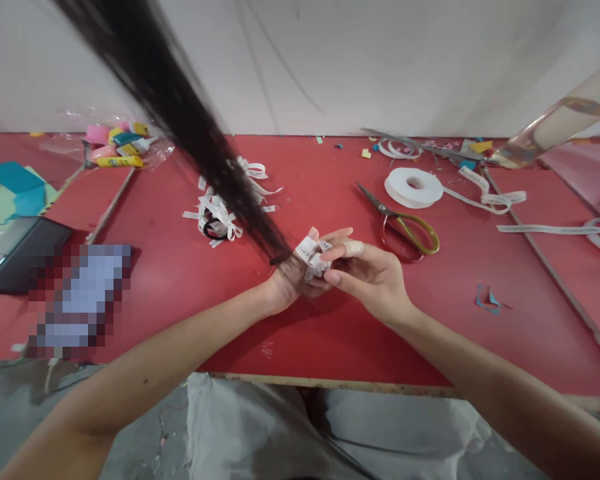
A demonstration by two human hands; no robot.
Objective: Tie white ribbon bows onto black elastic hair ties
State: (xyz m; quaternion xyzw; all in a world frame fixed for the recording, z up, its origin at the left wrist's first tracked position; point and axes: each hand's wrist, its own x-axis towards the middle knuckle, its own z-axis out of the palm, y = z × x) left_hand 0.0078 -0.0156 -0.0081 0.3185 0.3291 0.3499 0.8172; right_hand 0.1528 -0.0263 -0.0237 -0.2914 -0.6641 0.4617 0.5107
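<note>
A white printed ribbon [314,257], folded into loops, is held between both hands above the red table. My left hand [289,280] is closed on it from the left, its fingers partly hidden behind the ribbon. From the other side my right hand [380,277] pinches the ribbon with thumb and forefinger; a plaster-like wrap is around one finger. Scissors [405,230] with yellow-green handles lie just beyond my right hand. Past my left hand sits a pile of white ribbon bows [223,217] with a black ring among them. A dark lock of hair hangs across the view and covers part of the pile.
A white ribbon roll [397,190] lies behind the scissors, its loose end trailing right. A bottle [535,137] of clear liquid, ribbon coils and scraps are at the back right. On the left are a blurred phone [87,287], a dark case [27,253] and a bag [117,143] of small colourful items.
</note>
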